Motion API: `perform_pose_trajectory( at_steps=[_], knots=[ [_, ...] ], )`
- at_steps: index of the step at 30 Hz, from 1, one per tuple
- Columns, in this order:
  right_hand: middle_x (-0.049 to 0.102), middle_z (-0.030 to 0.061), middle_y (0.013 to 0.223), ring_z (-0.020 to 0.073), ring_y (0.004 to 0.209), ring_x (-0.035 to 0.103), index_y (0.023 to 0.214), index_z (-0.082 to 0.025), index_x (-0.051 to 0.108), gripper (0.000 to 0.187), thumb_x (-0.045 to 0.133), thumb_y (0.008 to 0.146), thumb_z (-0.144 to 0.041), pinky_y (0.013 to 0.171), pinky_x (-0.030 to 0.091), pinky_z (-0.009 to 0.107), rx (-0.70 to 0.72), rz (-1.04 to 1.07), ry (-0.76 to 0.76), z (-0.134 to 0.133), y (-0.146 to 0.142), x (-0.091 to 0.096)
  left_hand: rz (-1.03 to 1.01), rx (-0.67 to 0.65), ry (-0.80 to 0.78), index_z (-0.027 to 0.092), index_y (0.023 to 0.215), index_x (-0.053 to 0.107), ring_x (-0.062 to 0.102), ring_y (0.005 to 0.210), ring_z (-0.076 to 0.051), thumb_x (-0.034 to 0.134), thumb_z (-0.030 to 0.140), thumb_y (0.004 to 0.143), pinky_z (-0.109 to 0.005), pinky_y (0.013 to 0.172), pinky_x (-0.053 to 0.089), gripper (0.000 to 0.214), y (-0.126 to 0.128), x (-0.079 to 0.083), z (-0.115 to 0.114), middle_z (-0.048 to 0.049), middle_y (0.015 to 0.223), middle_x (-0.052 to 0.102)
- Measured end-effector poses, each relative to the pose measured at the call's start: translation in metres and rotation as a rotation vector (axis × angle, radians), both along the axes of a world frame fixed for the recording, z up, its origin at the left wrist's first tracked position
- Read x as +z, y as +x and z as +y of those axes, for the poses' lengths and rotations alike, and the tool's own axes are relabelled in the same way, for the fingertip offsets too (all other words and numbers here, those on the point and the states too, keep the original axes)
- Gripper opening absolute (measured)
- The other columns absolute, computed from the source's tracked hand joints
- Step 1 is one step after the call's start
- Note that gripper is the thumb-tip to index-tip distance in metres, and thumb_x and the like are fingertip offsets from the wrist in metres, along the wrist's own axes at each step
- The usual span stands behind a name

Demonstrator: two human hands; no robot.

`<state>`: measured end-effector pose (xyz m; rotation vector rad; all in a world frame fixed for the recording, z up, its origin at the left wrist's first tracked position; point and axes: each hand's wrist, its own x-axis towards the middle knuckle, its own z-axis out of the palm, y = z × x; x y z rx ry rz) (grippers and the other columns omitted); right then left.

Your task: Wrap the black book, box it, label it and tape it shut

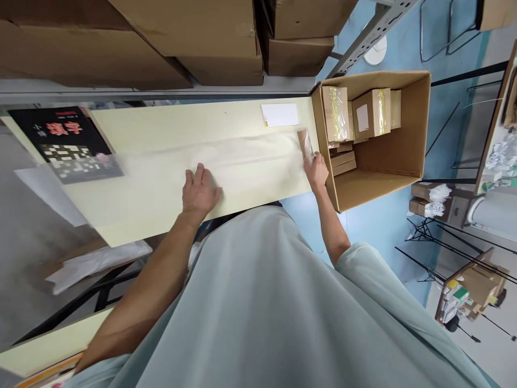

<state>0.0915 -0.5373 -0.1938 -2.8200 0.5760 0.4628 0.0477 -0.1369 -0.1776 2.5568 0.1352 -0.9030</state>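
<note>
Head view. Pressed flat on a clear film sheet (250,156) across the pale worktop (181,124), well apart from the open carton (404,156): left hand (200,191), fingers spread. Pinched in the right hand (317,171) fingers, just beside the carton's wall: a small film-wrapped packet (306,145). Stacked inside the carton: wrapped boxes (371,112).

The tabletop (169,129) is pale yellow, the book (64,141) black with red characters and a white grid, the carton (404,145) and packet (306,144) brown.
</note>
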Motion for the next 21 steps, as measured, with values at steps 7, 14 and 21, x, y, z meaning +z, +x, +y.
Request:
perform_pose_trajectory(
  at_steps=[7,14,21],
  knots=[
    [0.06,0.0226,0.155,0.0334,0.141,0.064,0.16,-0.015,0.051,0.049,0.037,0.117,-0.036,0.106,0.063,0.044,0.105,-0.03,0.021,-0.004,-0.002,0.011,0.02,-0.032,0.058,-0.004,0.173,0.033,0.015,0.174,-0.052,0.057,0.034,0.102,-0.066,0.14,0.028,0.084,0.003,0.001,-0.003,-0.0204,0.19,0.018],
    [0.059,0.0215,0.158,0.0346,0.141,0.064,0.159,-0.018,0.053,0.048,0.041,0.119,-0.042,0.104,0.064,0.044,0.165,-0.006,0.036,-0.001,0.006,0.0,0.052,-0.083,0.109,-0.005,0.174,0.031,0.018,0.173,-0.052,0.05,0.041,0.105,-0.067,0.137,0.034,0.085,0.006,0.001,-0.004,-0.0218,0.19,0.016],
    [0.063,0.0207,0.154,0.0334,0.131,0.071,0.16,-0.018,0.054,0.053,0.057,0.114,-0.046,0.1,0.065,0.044,0.07,0.001,0.05,-0.018,0.011,-0.013,0.072,-0.095,0.118,-0.006,0.175,0.03,0.018,0.173,-0.052,0.051,0.04,0.105,-0.066,0.137,0.035,0.086,0.008,0.0,-0.001,-0.0204,0.191,0.015]
  ],
)
